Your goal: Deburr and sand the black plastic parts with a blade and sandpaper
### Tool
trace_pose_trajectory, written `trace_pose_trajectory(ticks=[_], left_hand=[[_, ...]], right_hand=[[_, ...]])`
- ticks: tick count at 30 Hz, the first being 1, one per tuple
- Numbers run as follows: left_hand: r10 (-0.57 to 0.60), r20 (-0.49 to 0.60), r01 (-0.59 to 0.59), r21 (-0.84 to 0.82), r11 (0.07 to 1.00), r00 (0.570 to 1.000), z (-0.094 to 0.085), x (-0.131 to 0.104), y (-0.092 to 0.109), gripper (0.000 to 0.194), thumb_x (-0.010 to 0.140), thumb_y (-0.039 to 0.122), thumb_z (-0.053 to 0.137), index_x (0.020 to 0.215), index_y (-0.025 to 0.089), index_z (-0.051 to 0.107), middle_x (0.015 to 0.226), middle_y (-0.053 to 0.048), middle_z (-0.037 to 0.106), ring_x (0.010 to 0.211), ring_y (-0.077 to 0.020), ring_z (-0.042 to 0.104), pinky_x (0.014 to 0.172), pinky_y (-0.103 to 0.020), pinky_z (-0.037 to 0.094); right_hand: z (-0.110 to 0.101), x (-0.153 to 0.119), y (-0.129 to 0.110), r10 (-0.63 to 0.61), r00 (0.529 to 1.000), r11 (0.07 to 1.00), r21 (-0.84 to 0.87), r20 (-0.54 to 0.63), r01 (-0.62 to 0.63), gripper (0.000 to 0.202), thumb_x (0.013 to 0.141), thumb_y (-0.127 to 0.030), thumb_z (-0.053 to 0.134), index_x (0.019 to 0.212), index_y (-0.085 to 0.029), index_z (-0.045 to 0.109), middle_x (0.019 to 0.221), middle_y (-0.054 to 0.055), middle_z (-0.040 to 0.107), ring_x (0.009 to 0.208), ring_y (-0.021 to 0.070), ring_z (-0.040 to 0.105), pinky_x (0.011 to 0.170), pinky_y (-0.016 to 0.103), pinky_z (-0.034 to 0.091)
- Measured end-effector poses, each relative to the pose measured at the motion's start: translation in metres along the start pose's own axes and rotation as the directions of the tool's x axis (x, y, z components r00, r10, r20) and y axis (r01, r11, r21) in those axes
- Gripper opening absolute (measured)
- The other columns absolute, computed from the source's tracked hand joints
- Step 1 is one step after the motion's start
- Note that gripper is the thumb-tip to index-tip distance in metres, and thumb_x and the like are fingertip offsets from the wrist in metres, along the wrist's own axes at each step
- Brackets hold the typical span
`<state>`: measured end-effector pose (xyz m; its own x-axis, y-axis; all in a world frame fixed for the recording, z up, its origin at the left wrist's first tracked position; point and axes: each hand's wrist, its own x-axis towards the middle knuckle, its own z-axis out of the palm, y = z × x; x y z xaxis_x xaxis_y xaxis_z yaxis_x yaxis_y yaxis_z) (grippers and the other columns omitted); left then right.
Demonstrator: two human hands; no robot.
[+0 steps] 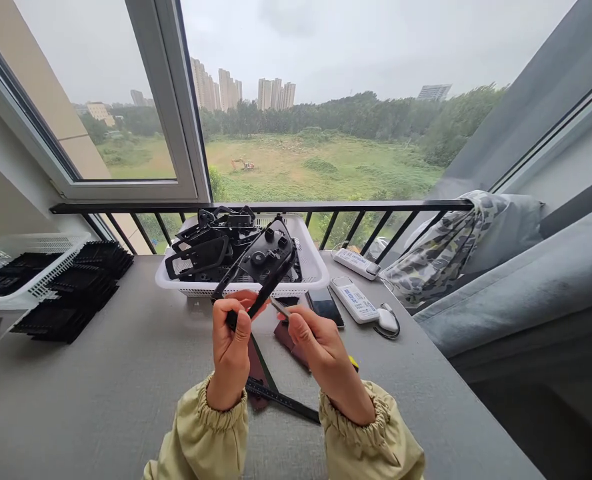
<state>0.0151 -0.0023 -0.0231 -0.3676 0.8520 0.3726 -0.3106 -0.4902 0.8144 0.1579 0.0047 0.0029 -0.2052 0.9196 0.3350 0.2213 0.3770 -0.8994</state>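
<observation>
My left hand [230, 353] is closed around the lower end of a black plastic frame part [271, 257], which stands tilted up in front of the basket. Between the fingers of my right hand [321, 347] is a slim grey tool [279, 307], its tip at or close to the part's lower edge. I cannot tell exactly what tool it is. Below the hands lie reddish-brown sheets [292, 345] that look like sandpaper, and a long black strip [289, 402] with markings. Something yellow [353, 363] shows past my right wrist.
A white basket [316, 263] piled with black plastic parts [201, 250] stands against the railing [276, 207]. Stacked black pieces [76, 293] and another white basket [11, 243] are at left. A phone [326, 308] and white devices [355, 301] lie right.
</observation>
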Motion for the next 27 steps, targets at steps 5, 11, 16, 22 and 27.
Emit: trace_pose_trajectory(ticks=[5, 11, 16, 22, 27], left_hand=[[0.097, 0.031, -0.1, 0.09, 0.991, 0.995, -0.0038, -0.0014, -0.0056, 0.015, 0.09, 0.037, 0.06, 0.091, 0.023, 0.056, 0.108, -0.005, 0.062, 0.105, -0.0181, 0.06, 0.092, -0.033, 0.049], [0.184, 0.066, -0.194, 0.222, 0.955, 0.981, -0.0069, -0.002, -0.0087, 0.013, 0.093, 0.035, 0.056, 0.095, 0.023, 0.054, 0.111, -0.006, 0.061, 0.103, -0.0181, 0.06, 0.091, -0.033, 0.048], [0.208, 0.088, -0.224, 0.268, 0.937, 0.974, -0.0065, -0.0013, -0.0076, 0.013, 0.095, 0.035, 0.052, 0.095, 0.022, 0.053, 0.112, -0.007, 0.061, 0.103, -0.0184, 0.061, 0.089, -0.033, 0.048], [0.226, 0.079, -0.24, 0.282, 0.929, 0.971, -0.0055, -0.0016, -0.0063, 0.013, 0.094, 0.035, 0.054, 0.095, 0.023, 0.053, 0.109, -0.005, 0.061, 0.099, -0.0164, 0.061, 0.087, -0.03, 0.047], [0.161, 0.04, -0.166, 0.194, 0.967, 0.986, -0.0047, -0.002, -0.0071, 0.017, 0.092, 0.039, 0.057, 0.093, 0.023, 0.053, 0.111, -0.006, 0.061, 0.097, -0.0177, 0.062, 0.086, -0.033, 0.049]], right_hand=[[-0.0012, 0.0001, -0.0053, -0.108, 0.993, 0.982, -0.151, 0.037, 0.112, 0.031, 0.096, -0.038, 0.05, 0.094, -0.017, 0.072, 0.077, 0.004, 0.072, 0.064, 0.0148, 0.064, 0.06, 0.023, 0.047], [-0.0002, -0.0007, 0.0, -0.165, 0.986, 0.956, -0.248, -0.021, 0.155, 0.028, 0.095, -0.037, 0.052, 0.098, -0.018, 0.073, 0.089, 0.009, 0.078, 0.076, 0.0205, 0.073, 0.066, 0.026, 0.054], [0.0006, -0.0008, 0.0007, -0.198, 0.98, 0.947, -0.253, 0.024, 0.197, 0.027, 0.096, -0.036, 0.053, 0.097, -0.018, 0.073, 0.083, 0.007, 0.077, 0.069, 0.0177, 0.071, 0.062, 0.024, 0.052], [0.001, -0.0008, 0.0006, -0.224, 0.974, 0.943, -0.256, -0.017, 0.213, 0.027, 0.096, -0.034, 0.053, 0.097, -0.016, 0.073, 0.082, 0.007, 0.076, 0.067, 0.0167, 0.069, 0.061, 0.024, 0.051], [0.0016, -0.0018, -0.0004, -0.217, 0.975, 0.953, -0.208, 0.046, 0.222, 0.025, 0.095, -0.033, 0.055, 0.096, -0.017, 0.073, 0.075, 0.004, 0.074, 0.063, 0.0151, 0.066, 0.059, 0.022, 0.049]])
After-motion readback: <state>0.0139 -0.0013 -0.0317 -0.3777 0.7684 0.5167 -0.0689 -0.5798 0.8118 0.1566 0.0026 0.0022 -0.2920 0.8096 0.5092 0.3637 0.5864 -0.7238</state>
